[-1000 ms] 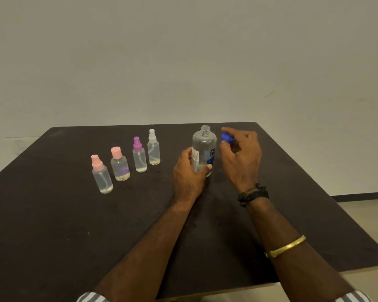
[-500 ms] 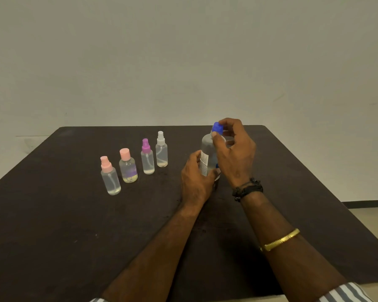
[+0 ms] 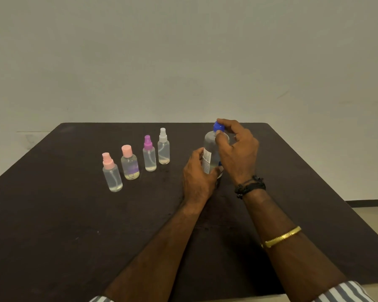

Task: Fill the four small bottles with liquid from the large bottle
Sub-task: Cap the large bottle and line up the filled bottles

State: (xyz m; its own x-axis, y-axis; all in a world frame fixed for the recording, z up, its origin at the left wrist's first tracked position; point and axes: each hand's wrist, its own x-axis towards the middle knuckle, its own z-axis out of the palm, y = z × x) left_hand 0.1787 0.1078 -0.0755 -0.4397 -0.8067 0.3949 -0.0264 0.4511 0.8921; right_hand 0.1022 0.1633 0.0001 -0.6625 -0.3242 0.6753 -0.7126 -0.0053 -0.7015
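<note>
While the left hand (image 3: 198, 179) curls round the lower body of the large bottle (image 3: 210, 149), I see the bottle standing upright on the dark table (image 3: 52, 236), toward the far edge and a little right of the middle. The right hand (image 3: 238, 153) pinches the blue cap (image 3: 217, 127) between thumb and fingertips, and the cap sits on the bottle's neck; I cannot tell whether it is screwed tight.

The 4 small bottles stand capped in a slanting row left of the large one, apart from both hands. The row runs from the pink spray bottle (image 3: 112, 175) nearest me, past the pink flat-cap bottle (image 3: 129, 163) and the purple spray bottle (image 3: 149, 154), to the white spray bottle (image 3: 163, 147) nearest the far edge.

The right arm carries a black wristband (image 3: 250, 185) and a gold bangle (image 3: 282, 236).
</note>
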